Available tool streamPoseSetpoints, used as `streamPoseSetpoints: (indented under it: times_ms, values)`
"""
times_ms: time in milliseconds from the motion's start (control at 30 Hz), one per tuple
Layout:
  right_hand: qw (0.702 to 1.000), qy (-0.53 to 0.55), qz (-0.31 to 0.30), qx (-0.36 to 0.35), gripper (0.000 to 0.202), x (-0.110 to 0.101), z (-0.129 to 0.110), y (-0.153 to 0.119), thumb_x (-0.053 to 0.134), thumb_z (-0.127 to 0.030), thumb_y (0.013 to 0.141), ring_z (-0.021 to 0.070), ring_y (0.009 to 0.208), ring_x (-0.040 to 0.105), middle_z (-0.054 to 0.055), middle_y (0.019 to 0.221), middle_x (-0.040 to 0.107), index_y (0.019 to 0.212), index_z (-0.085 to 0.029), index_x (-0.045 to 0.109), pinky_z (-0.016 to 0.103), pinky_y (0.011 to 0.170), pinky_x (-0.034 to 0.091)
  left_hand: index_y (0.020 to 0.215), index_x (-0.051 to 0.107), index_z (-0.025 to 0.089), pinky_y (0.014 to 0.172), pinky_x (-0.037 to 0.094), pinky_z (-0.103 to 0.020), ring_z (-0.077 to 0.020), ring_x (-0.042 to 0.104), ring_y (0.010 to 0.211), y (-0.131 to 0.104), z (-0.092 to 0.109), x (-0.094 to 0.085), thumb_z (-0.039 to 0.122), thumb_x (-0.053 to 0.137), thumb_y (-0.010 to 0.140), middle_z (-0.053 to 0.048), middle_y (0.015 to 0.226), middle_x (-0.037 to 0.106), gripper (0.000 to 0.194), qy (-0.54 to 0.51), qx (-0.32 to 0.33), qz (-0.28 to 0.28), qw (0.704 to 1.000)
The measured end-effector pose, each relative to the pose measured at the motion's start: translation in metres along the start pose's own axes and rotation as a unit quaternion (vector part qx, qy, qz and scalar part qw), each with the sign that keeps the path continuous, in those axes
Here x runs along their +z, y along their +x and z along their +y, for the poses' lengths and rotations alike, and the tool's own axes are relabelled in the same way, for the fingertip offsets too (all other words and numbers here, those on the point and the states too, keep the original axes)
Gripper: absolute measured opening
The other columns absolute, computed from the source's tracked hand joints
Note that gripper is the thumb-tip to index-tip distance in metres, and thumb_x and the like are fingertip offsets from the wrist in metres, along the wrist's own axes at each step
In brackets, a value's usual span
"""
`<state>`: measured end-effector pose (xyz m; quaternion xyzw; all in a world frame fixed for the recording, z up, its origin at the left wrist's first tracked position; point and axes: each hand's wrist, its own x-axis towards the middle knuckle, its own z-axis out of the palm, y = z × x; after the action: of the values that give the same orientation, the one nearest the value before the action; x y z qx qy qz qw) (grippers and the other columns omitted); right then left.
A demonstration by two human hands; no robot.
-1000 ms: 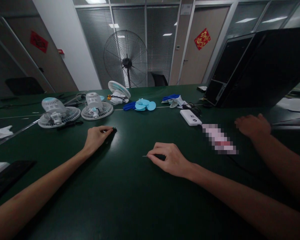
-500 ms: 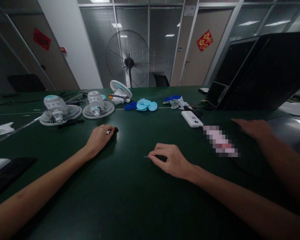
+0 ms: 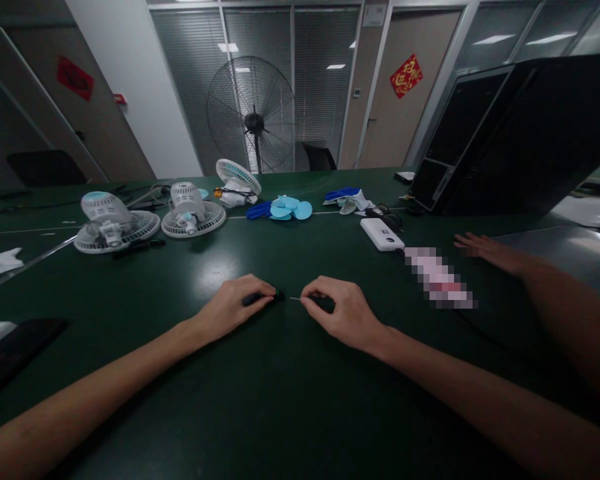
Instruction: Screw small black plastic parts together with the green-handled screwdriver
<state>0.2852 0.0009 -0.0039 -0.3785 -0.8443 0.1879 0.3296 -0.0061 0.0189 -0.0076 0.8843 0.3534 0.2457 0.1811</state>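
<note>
Black-handled, the slim tool [image 3: 325,305] lies pinched in my right hand [image 3: 350,312], thin shaft [image 3: 295,298] toward nine o'clock. I judge it light, stiff, best held by the handle. At its nine o'clock, my left hand [image 3: 233,303] pinches a dark piece [image 3: 279,295], probably rigid.

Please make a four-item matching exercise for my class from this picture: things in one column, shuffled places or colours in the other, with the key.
Things
1. Thin-shafted tool
2. Dark piece
3. Fan blades
4. Large fan

Places or colours
A. Light blue
B. In the left hand
C. Behind the table
D. In the right hand

Right pairs
1-D
2-B
3-A
4-C
</note>
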Motion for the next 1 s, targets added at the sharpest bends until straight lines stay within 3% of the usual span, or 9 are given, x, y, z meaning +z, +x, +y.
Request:
streamPoseSetpoints:
  times_ms: [233, 400, 533, 800, 1000]
  values:
    - [0.999, -0.033, -0.027, -0.004, 0.006, 0.000, -0.003, -0.004, 0.065, -0.023, 0.099, 0.0171, 0.081, 0.064, 0.003, 0.095, 0.071, 0.101, -0.020, 0.071, 0.030, 0.071, 0.050, 0.122, 0.070, 0.025, 0.095, 0.056, -0.036, -0.0198, 0.068, 0.107, -0.004, 0.019, 0.003, 0.030, 0.061, 0.103, -0.004, 0.119, 0.072, 0.021, -0.044, -0.028, -0.041, 0.998]
    - [0.997, -0.056, -0.048, -0.009, 0.006, 0.001, -0.005, -0.003, 0.066, -0.021, 0.098, 0.0163, 0.079, 0.064, 0.002, 0.094, 0.070, 0.101, -0.020, 0.070, 0.030, 0.070, 0.050, 0.123, 0.066, 0.024, 0.086, 0.057, -0.033, -0.0189, 0.068, 0.099, -0.002, 0.024, 0.004, 0.031, 0.064, 0.101, -0.003, 0.115, 0.072, 0.023, -0.072, -0.082, -0.034, 0.993]
    - [0.997, -0.060, -0.046, 0.001, 0.005, 0.001, -0.004, -0.002, 0.066, -0.021, 0.098, 0.0164, 0.078, 0.064, 0.002, 0.093, 0.070, 0.100, -0.020, 0.071, 0.030, 0.069, 0.050, 0.123, 0.065, 0.024, 0.088, 0.057, -0.034, -0.0189, 0.069, 0.100, 0.000, 0.028, 0.005, 0.032, 0.067, 0.099, -0.003, 0.116, 0.072, 0.026, -0.087, -0.096, -0.030, 0.991]
    - [0.997, -0.053, -0.051, -0.017, 0.006, 0.002, -0.002, -0.002, 0.067, -0.021, 0.097, 0.0183, 0.080, 0.066, 0.004, 0.095, 0.072, 0.101, -0.021, 0.072, 0.032, 0.071, 0.051, 0.125, 0.062, 0.024, 0.088, 0.060, -0.036, -0.0210, 0.073, 0.102, -0.003, 0.026, 0.010, 0.030, 0.068, 0.098, -0.005, 0.114, 0.075, 0.028, -0.132, -0.073, -0.023, 0.988]
    - [0.999, 0.030, -0.016, -0.028, 0.010, 0.002, -0.009, 0.002, 0.064, -0.026, 0.102, 0.0178, 0.084, 0.067, 0.004, 0.096, 0.072, 0.102, -0.020, 0.072, 0.031, 0.074, 0.051, 0.127, 0.062, 0.025, 0.087, 0.058, -0.033, -0.0192, 0.072, 0.101, -0.004, 0.026, 0.009, 0.030, 0.068, 0.099, -0.003, 0.116, 0.075, 0.029, -0.123, -0.072, -0.022, 0.990]
